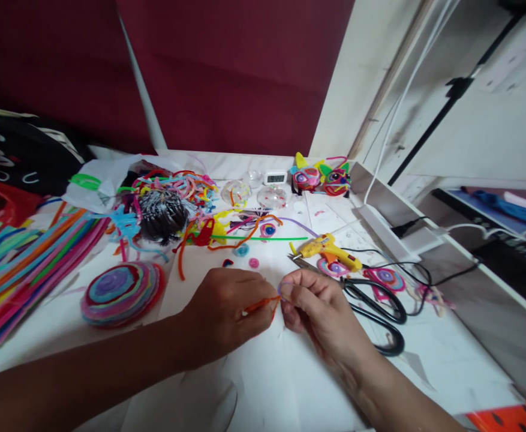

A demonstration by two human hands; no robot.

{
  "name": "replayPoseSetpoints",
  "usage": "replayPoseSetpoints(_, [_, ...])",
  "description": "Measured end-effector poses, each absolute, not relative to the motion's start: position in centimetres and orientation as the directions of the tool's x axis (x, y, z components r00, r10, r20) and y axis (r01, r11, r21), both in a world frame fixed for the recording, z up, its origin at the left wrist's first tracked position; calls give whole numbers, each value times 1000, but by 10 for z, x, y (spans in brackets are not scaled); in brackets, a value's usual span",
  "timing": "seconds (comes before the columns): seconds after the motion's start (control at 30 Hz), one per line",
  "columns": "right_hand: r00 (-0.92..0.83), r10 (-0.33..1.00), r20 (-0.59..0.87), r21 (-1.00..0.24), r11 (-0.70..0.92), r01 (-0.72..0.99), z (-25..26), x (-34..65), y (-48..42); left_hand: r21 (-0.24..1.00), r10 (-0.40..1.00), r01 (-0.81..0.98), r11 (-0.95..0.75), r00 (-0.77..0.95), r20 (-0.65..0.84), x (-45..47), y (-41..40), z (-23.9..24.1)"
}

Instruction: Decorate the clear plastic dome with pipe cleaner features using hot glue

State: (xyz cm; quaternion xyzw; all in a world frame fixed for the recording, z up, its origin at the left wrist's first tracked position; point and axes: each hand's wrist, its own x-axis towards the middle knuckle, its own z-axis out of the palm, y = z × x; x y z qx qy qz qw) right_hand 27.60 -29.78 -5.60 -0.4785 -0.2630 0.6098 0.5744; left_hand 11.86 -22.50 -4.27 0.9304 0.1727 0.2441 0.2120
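Over the white table (pixel 289 384), I see both hands pinching one orange pipe cleaner (pixel 259 305). The left hand (pixel 227 312) grips its length with closed fingers. The right hand (pixel 316 309) nips its bent end.

We find the left hand (pixel 227 309) and right hand (pixel 319 309) pinching an orange pipe cleaner (pixel 263 303) between them above the white table (pixel 289 384). Black scissors (pixel 377 315) lie just beside the right hand (glue gun (pixel 330 249) behind).

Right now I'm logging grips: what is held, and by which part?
An orange pipe cleaner: left hand pinches its straight length, right hand its curled end.
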Motion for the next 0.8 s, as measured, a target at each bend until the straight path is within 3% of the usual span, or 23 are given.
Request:
replayPoseSetpoints(0.33, [116,956,-271,-860,-187,-474,-58,272,-299,301,369,246,-922,795,482,113,-235,-42])
replayPoseSetpoints(0.5, [108,954,-280,-856,-197,-477,-59,270,-300,103,178,146,-984,780,600,110,-235,-46])
replayPoseSetpoints(0.6, [92,954,-284,-853,-207,-478,-60,268,-301,51,143,141,-989,784,603,108,-236,-47])
replayPoseSetpoints(0.7, [66,955,-289,-852,-225,-473,-61,270,-300,79,185,170,-982,798,574,107,-237,-42])
replayPoseSetpoints(0.8, [-24,971,-239,-866,-224,-447,-62,277,-298,238,282,181,-954,807,518,106,-234,-34])
